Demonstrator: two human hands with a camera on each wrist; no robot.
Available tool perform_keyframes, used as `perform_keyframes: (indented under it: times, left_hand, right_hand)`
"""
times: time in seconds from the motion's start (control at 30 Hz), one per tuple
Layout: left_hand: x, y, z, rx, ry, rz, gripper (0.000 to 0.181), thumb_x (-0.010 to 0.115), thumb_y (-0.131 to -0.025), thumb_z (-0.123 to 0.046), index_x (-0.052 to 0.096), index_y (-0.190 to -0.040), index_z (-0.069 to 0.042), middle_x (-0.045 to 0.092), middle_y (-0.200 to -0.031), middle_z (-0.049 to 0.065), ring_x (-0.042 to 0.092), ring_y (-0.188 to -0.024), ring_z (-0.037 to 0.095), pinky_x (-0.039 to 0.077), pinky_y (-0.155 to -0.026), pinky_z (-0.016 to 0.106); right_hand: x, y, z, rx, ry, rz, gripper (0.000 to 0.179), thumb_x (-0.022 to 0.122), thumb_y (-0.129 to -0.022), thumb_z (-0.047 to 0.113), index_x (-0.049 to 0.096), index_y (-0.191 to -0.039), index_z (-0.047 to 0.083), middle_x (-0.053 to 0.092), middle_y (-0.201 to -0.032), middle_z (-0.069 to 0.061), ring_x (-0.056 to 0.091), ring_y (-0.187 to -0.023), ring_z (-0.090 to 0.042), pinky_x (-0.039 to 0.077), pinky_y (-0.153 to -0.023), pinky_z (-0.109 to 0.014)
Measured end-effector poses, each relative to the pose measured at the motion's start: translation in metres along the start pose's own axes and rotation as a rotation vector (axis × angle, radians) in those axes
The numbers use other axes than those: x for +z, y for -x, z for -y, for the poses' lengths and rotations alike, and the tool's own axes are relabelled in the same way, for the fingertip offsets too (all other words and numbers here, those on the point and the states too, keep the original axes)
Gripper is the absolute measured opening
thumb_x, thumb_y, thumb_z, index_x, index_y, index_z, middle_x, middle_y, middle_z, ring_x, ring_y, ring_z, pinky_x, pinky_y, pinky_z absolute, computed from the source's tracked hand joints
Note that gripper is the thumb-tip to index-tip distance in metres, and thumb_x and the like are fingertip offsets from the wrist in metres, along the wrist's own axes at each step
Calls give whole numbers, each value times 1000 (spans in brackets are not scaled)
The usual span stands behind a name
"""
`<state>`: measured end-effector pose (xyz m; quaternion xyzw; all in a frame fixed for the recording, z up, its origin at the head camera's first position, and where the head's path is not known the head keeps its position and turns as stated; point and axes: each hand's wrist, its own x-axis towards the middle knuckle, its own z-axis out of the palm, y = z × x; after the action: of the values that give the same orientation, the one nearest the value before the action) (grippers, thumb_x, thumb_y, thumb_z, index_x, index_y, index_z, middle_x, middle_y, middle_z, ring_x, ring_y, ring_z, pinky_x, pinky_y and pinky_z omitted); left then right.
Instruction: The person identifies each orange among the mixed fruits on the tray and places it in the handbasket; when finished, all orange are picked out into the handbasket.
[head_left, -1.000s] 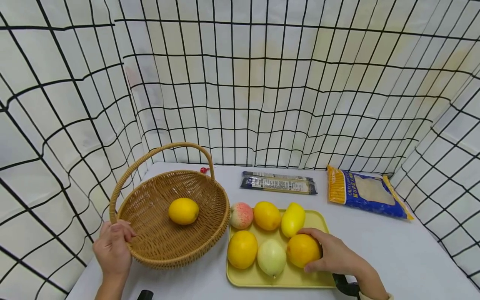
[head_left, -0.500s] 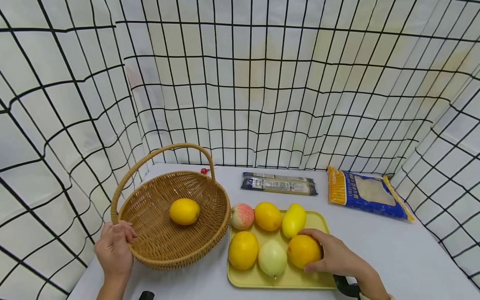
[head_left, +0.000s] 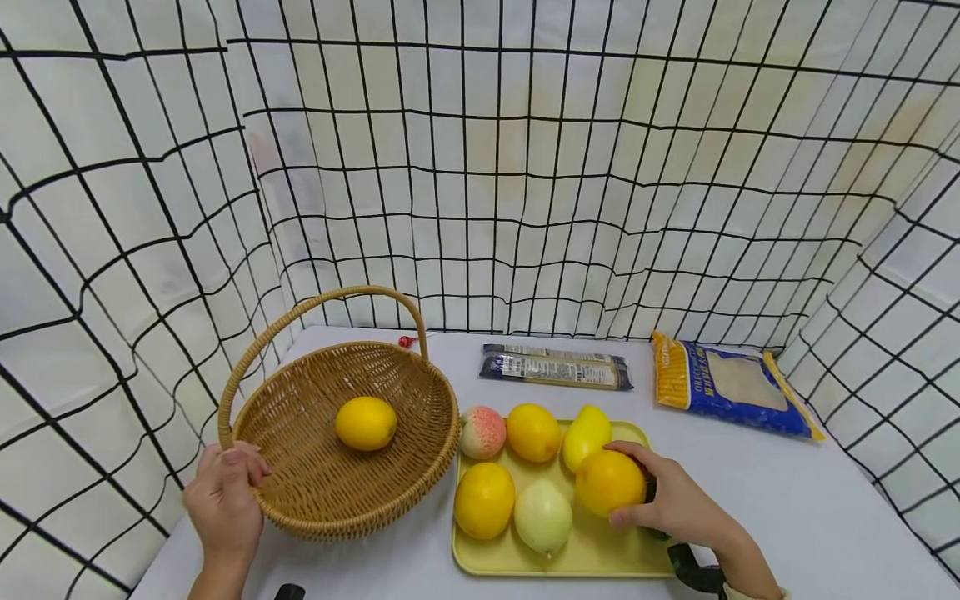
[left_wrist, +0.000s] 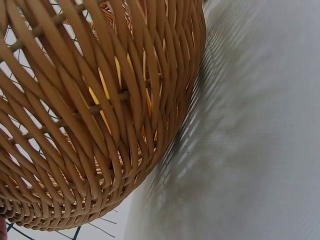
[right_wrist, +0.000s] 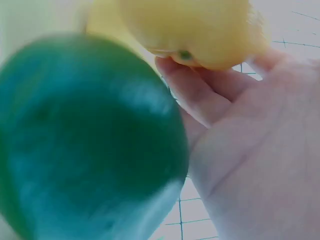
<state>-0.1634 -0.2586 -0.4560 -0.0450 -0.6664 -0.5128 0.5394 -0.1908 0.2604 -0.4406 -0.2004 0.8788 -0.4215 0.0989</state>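
My left hand (head_left: 225,504) grips the rim of a wicker basket (head_left: 300,492) near the foot of its handle; the left wrist view shows its woven side (left_wrist: 100,115) close up. One lemon (head_left: 366,423) lies inside. In my right hand (head_left: 686,504) an orange (head_left: 611,483) is held between thumb and fingers, over the right part of a yellow tray (head_left: 585,562). A dark green round fruit (right_wrist: 95,140) sits close below that hand, mostly hidden in the head view. The held orange (right_wrist: 195,30) shows its stem spot in the right wrist view.
On the tray are a peach (head_left: 482,432), two more oranges (head_left: 533,432), a yellow mango (head_left: 587,435) and a pale green pear (head_left: 543,517). Behind lie dark noodle packs (head_left: 555,368) and a blue-yellow pasta bag (head_left: 731,387). Black-gridded white walls (head_left: 480,167) enclose the table.
My right hand has raised the orange slightly from the tray, and dark green now shows beneath the hand. The left hand and basket hold the same place.
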Motion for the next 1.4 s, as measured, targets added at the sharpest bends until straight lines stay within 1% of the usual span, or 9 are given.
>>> perform_keyframes:
  times: [0.2, 0.3, 0.4, 0.57, 0.67, 0.83, 0.97, 1.17, 1.4]
  left_hand:
    - [0, -2, -1, 2, 6, 8, 54, 45, -103, -12, 43, -50, -3, 55, -57, -11, 49, -78, 5, 33, -81, 18]
    - [0, -3, -1, 3, 12, 10, 53, 45, -103, -12, 44, -50, -3, 55, -58, -11, 50, -78, 5, 33, -82, 18]
    - [0, -4, -1, 5, 6, 10, 53, 45, -103, -11, 44, -50, -4, 55, -58, -11, 50, -79, 5, 33, -81, 18]
    - [0, -4, -3, 4, 7, 7, 53, 45, -102, -10, 44, -50, -3, 55, -58, -12, 50, -78, 5, 33, -81, 18]
    - [0, -4, -5, 4, 4, 8, 52, 45, -102, -10, 44, -50, -4, 55, -58, -13, 50, -79, 5, 34, -82, 18]
    - [1, -3, -7, 6, 1, 8, 53, 45, -102, -10, 43, -50, -4, 55, -58, -12, 49, -79, 5, 33, -81, 18]
    - [1, -2, -6, 0, 6, 9, 53, 45, -102, -10, 43, -50, -4, 55, -57, -12, 49, -78, 5, 32, -80, 18]
    - [0, 0, -5, -19, -16, 10, 53, 44, -102, -7, 43, -49, -4, 54, -57, -11, 48, -78, 5, 31, -80, 19]
    - [-1, 1, -5, -35, -41, 12, 52, 44, -101, -6, 43, -50, -2, 54, -57, -11, 48, -79, 5, 31, -80, 19]
  right_hand:
    - [4, -2, 5, -8, -80, -159, 76, 82, -78, 28, 43, -143, 18, 53, -136, -7, 59, -104, -17, 51, -86, -29]
    - [6, -4, 8, -44, -130, -237, 77, 81, -80, 22, 40, -145, 14, 51, -137, -10, 59, -107, -16, 52, -87, -27]
    - [8, -6, 10, -82, -145, -301, 76, 79, -82, 19, 38, -146, 11, 50, -138, -11, 57, -109, -11, 51, -88, -23]
    - [12, -9, 13, -118, -175, -351, 74, 78, -83, 15, 38, -146, 11, 49, -141, -11, 55, -111, -4, 51, -88, -22]
    - [16, -12, 16, -117, -191, -370, 74, 78, -83, 15, 39, -146, 11, 50, -139, -11, 56, -110, -5, 51, -87, -23]
    - [21, -18, 26, -95, -193, -421, 73, 80, -81, 16, 43, -143, 16, 54, -134, -9, 59, -107, -10, 52, -85, -24]
    - [26, -24, 38, -102, -195, -419, 73, 83, -77, 18, 45, -140, 17, 56, -132, -8, 60, -107, -16, 53, -86, -26]
    - [37, -38, 61, -125, -224, -370, 75, 86, -74, 23, 48, -138, 20, 58, -131, -4, 60, -111, -21, 52, -88, -27]
    - [54, -56, 94, -179, -268, -291, 74, 84, -76, 21, 46, -139, 23, 57, -132, -5, 59, -109, -24, 52, -89, -29]
